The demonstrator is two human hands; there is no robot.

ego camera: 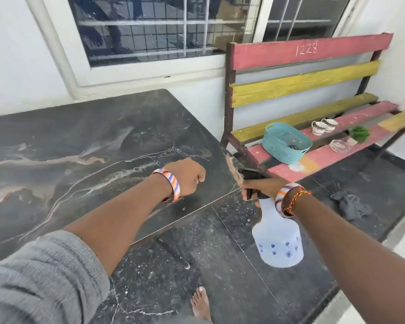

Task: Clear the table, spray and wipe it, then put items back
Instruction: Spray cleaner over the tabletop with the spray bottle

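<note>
Spray bottle (278,235) off table (80,141) corner, over floor, gripped at black trigger head by right hand (261,187). Left hand (187,176) fisted, empty-looking, above tabletop. Probably light, rigid plastic, sloshy; neck hold best.

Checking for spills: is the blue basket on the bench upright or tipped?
Tipped. The blue basket leans on the bench, its open mouth tilted toward the camera.

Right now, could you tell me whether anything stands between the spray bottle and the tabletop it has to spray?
Nothing visible does: the right hand holds the spray bottle beside the bare table.
</note>
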